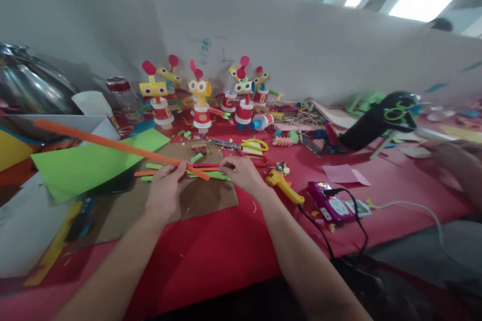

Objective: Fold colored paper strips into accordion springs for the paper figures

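Observation:
A long orange paper strip (105,144) slants up to the left from my left hand (165,188), which pinches it between thumb and fingers near its lower right end. My right hand (241,173) is closed, fingertips together at the right ends of several green and orange paper strips (211,175); whether one is pinched there is hidden. Those strips lie on a brown cardboard sheet (211,200). Just beyond them are folded paper springs (199,149) and scissors (252,146) with yellow and red handles.
Paper-cup figures (202,116) stand along the back wall. To the right are a yellow glue gun (285,186), a purple power strip (331,203) with cables, and a black cylindrical holder (371,123). Green paper (94,160) lies left. Another person's hand (455,158) is at far right.

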Tool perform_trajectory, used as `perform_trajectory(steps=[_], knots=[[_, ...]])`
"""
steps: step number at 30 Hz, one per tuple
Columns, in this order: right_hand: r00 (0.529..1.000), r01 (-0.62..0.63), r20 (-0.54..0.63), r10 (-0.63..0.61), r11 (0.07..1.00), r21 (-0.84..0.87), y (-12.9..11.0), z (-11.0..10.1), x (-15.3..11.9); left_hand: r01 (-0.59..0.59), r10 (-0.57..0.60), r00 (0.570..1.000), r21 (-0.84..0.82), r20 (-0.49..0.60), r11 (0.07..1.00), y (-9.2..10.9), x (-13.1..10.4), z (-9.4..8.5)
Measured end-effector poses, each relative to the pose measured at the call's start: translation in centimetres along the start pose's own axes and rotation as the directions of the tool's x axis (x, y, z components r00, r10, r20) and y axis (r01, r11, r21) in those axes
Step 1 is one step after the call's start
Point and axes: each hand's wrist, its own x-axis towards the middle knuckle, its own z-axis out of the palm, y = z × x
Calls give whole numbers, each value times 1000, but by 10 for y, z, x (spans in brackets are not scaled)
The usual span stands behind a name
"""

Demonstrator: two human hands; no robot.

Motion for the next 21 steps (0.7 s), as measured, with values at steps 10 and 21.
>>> perform_trajectory(steps=[10,21], knots=[[924,-197,-378,55,916,-349,13,-20,-1,-208,164,958,-176,-236,962,21,9,-11],[994,56,105,3,831,-554,-2,5,-6,-285,269,956,-155,-118,946,18,9,-10]])
